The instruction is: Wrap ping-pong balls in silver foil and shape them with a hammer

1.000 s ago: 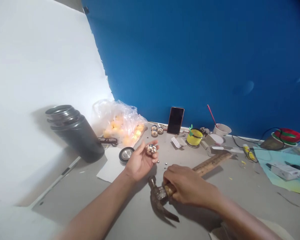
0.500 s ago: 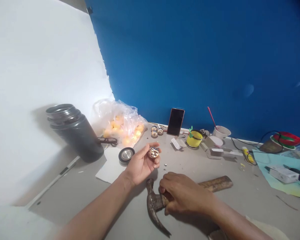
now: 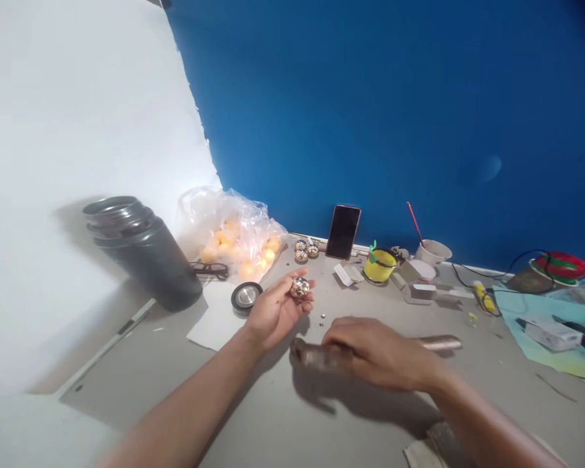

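My left hand (image 3: 279, 309) is palm up, its fingers curled around a shiny round metal ball (image 3: 299, 287) that looks studded or perforated. A claw hammer (image 3: 316, 357) is gripped in my right hand (image 3: 377, 351) by its wooden handle, close to the head. The hammer's head is blurred by motion and casts a shadow on the table below it. Two tiny metal bits (image 3: 322, 317) lie on the table between my hands. Several similar shiny balls (image 3: 302, 250) sit together farther back.
A dark flask (image 3: 143, 257) stands at left, with a round lid (image 3: 247, 297) on white paper. Behind are a bag of orange fruit (image 3: 236, 240), a phone (image 3: 344, 232) leaning upright, a yellow pot (image 3: 379, 266) and a white cup (image 3: 433, 252). A white box (image 3: 553, 336) lies on the right.
My right hand has closed on the hammer's handle and lifted it from the table, turning its head. My left hand still holds the metal ball in about the same place.
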`<action>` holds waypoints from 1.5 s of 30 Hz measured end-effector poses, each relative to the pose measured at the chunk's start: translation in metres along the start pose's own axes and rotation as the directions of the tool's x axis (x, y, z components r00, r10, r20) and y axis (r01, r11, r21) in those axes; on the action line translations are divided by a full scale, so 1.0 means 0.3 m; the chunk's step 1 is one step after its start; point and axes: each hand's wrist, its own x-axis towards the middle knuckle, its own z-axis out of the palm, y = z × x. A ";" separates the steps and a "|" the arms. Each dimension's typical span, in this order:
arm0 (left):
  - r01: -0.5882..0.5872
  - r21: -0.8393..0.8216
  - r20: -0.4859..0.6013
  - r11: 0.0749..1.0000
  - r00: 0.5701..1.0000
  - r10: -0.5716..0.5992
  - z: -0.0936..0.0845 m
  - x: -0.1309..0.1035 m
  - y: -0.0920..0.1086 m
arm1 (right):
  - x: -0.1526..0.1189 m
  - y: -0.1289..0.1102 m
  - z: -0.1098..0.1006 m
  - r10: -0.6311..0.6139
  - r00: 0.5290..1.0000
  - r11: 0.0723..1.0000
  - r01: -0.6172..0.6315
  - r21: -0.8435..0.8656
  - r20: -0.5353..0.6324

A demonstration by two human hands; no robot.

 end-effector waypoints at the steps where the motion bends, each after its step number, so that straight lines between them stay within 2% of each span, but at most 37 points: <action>1: -0.005 0.007 -0.025 1.000 1.000 0.005 0.000 0.002 0.000 | -0.009 -0.002 -0.026 0.018 0.998 1.000 -0.017 0.019 -0.052; 3: -0.006 0.012 -0.062 1.000 0.998 0.006 0.000 0.006 -0.004 | -0.021 -0.006 -0.063 0.033 0.978 0.999 -0.029 0.022 -0.204; 6: 0.006 0.030 -0.047 1.000 0.999 -0.005 -0.001 0.004 -0.020 | -0.020 -0.001 -0.069 0.051 0.889 0.998 -0.063 -0.011 -0.455; 8: 0.000 0.070 -0.008 0.998 1.000 0.001 -0.001 -0.003 -0.033 | -0.011 0.009 -0.049 0.066 0.843 0.994 -0.102 -0.039 -0.535; 13: 0.009 0.177 0.039 0.984 0.999 -0.016 0.007 -0.023 -0.052 | 0.007 0.022 -0.006 0.121 0.838 0.971 -0.210 -0.111 -0.532; 17: 0.017 0.200 0.010 0.980 1.000 -0.020 0.006 -0.024 -0.056 | 0.006 0.007 -0.020 0.101 0.814 0.969 -0.210 -0.128 -0.572; 20: 0.007 0.265 0.019 0.964 1.000 -0.012 -0.002 -0.021 -0.060 | -0.001 0.002 -0.046 0.205 0.837 0.945 -0.304 -0.120 -0.507; 22: -0.037 0.364 0.058 0.931 0.998 0.017 -0.004 -0.022 -0.060 | -0.010 0.001 -0.065 0.262 0.833 0.929 -0.354 -0.106 -0.487; 25: -0.157 0.501 0.126 0.851 0.986 0.108 0.006 -0.031 -0.054 | -0.025 0.000 -0.089 0.249 0.804 0.941 -0.332 -0.060 -0.540; 27: -0.221 0.560 0.124 0.799 0.975 0.182 0.017 -0.036 -0.050 | -0.032 0.002 -0.099 0.237 0.816 0.955 -0.294 -0.026 -0.527; 30: -0.251 0.620 0.102 0.744 0.965 0.240 0.027 -0.041 -0.049 | -0.038 0.008 -0.107 0.242 0.837 0.962 -0.274 0.008 -0.491; 34: -0.302 0.618 0.142 0.726 0.951 0.275 0.031 -0.045 -0.051 | -0.038 0.012 -0.107 0.231 0.786 0.967 -0.249 0.048 -0.574; 38: -0.275 0.570 0.103 0.774 0.959 0.266 0.036 -0.049 -0.050 | -0.032 0.016 -0.101 0.271 0.813 0.957 -0.286 0.054 -0.516; 43: -0.263 0.474 0.094 0.840 0.964 0.249 0.039 -0.044 -0.052 | -0.036 0.027 -0.103 0.257 0.761 0.957 -0.288 0.045 -0.596; 45: -0.269 0.488 0.074 0.831 0.961 0.267 0.031 -0.040 -0.058 | -0.035 0.030 -0.103 0.264 0.790 0.951 -0.308 0.013 -0.554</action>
